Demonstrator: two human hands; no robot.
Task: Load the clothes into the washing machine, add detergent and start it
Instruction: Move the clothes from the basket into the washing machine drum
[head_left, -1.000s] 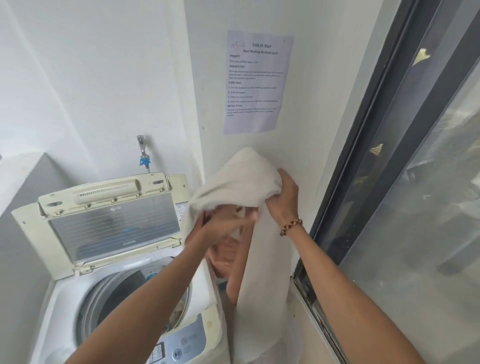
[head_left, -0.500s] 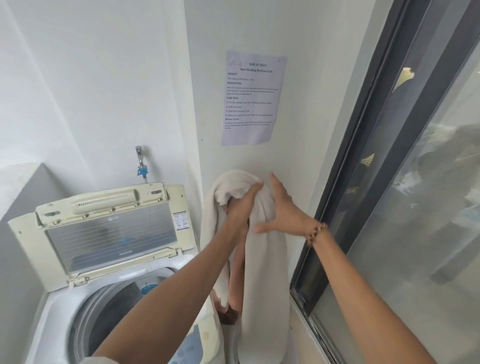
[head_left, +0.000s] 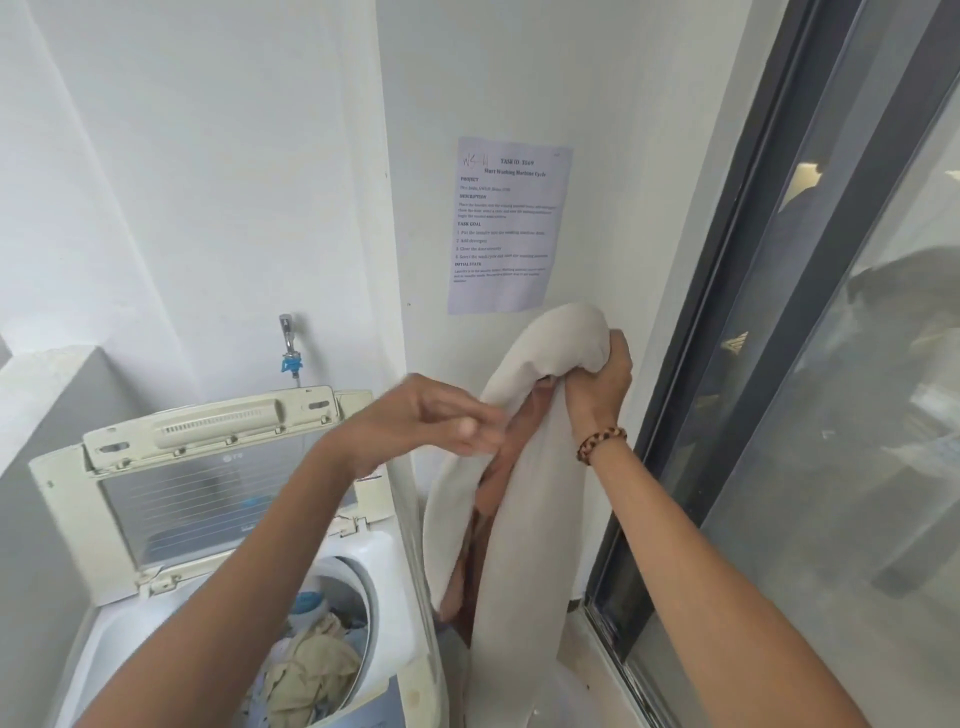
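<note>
The right hand (head_left: 597, 384) is closed in a fist on the top of a long cream cloth (head_left: 524, 499), which hangs down beside the washing machine (head_left: 395, 566), between it and the window frame (head_left: 727, 322); a pinkish piece shows inside its fold. The left hand (head_left: 431, 421) is blurred, just beside the cloth at its left edge, with the fingers (head_left: 475, 428) loosely curled; I cannot tell if they pinch the cloth or are only near it. The lid (head_left: 208, 467) of the machine stands open, and in the drum (head_left: 332, 639) some clothes already lie, among them a beige crumpled piece (head_left: 311, 670) and something blue. So I judge that the loading is partly done: some clothes are in, and the cream cloth is not yet in the drum. No detergent is visible in this view; adding it, closing the lid and starting the cycle are, as far as I can see, all left to do. On the lid there is a small logo, upside down, which looks like "LG", but it is too small to be sure. On the wall a printed sheet (head_left: 509, 223) reads "TASK ID", then a number I cannot read surely, and "Start Washing Machine Cycle", with the headings "PROJECT", "DESCRIPTION", "TASK GOAL" and "INITIAL STATE"; one goal line reads "Add detergent". A tap (head_left: 287, 343) with a blue part is on the wall above the machine.
</note>
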